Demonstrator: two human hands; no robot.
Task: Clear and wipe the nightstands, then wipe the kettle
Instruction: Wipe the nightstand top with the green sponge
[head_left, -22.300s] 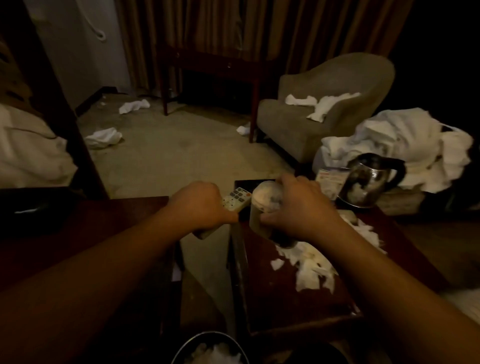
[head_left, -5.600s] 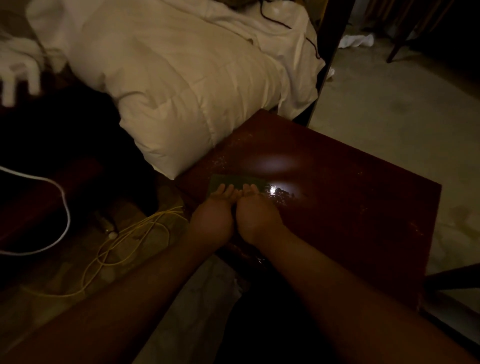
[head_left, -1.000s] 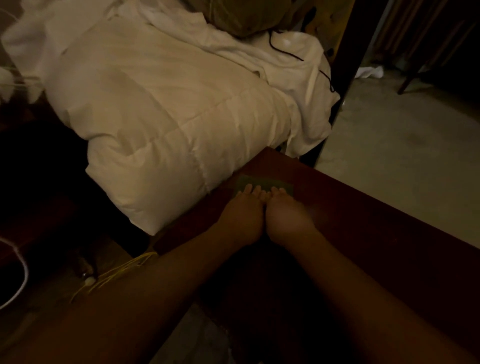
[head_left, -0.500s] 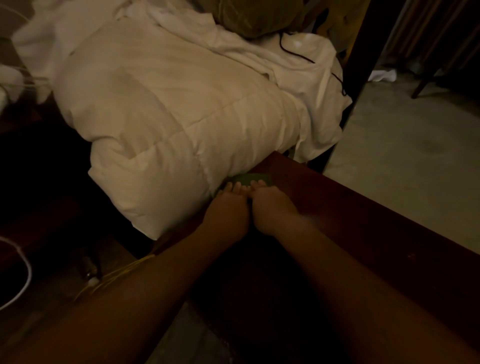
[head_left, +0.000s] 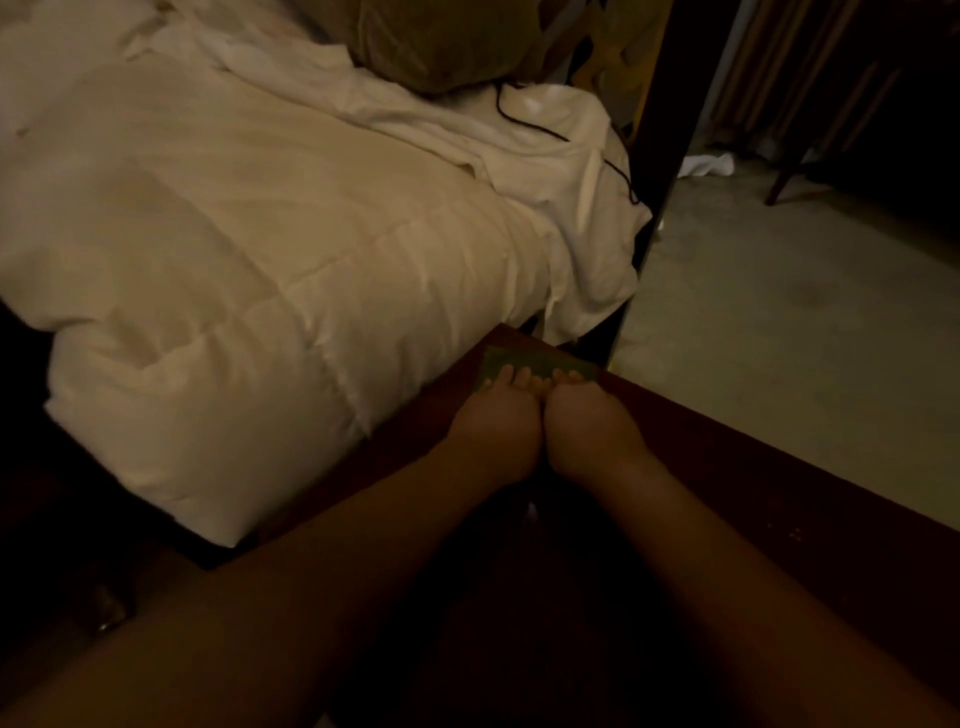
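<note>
A dark reddish-brown nightstand sits right against the bed, its glossy top dim in the low light. At its far corner, just beside the white duvet, a green cloth lies flat, partly covered by fingers pressing it down.

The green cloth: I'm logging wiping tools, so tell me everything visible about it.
The flat, dull green cloth lies spread on the far corner of the dark reddish wooden nightstand, near the white quilted duvet. Only its far strip shows. The left hand and right hand, side by side with straight fingers, press on it.
</note>
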